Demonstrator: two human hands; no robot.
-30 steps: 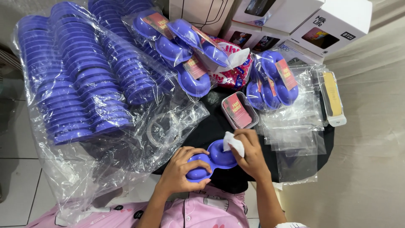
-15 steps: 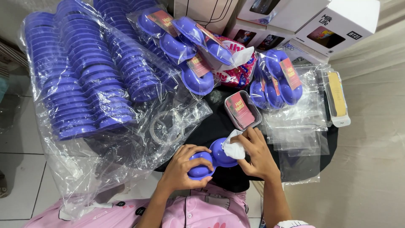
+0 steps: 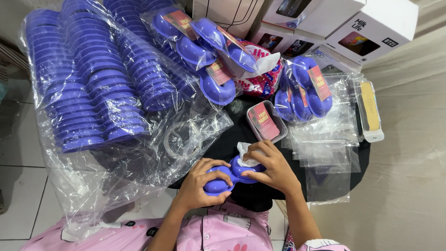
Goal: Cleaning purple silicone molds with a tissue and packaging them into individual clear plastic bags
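A: Since a second ago the white tissue has been brought down from above the purple double-cup tray and pressed into its right-hand cup; the tray itself has barely shifted at the lower centre of the frame.

B: How are the hands set?

A: The left hand is curled around the tray's left cup, thumb over the top, fingers beneath — a steadying grip. The right hand is bunched, its fingertips pinching the tissue against the inside of the right cup.

B: Which step is judged to be in hand?

A: Wiping, it seems: the right cup is being cleaned while the left cup is not yet touched by the tissue.

B: And what would be called for next?

A: Probably the tissue would have to be carried across to the left cup, with the left grip shifted so that cup is uncovered — light pressure only, as the plastic looks thin.

B: What lies around?

A: Bagged stacks of purple trays fill the upper left; finished trays in clear bags sit at upper right, above a spread of empty clear bags. A small dish of labels stands just above the right hand.
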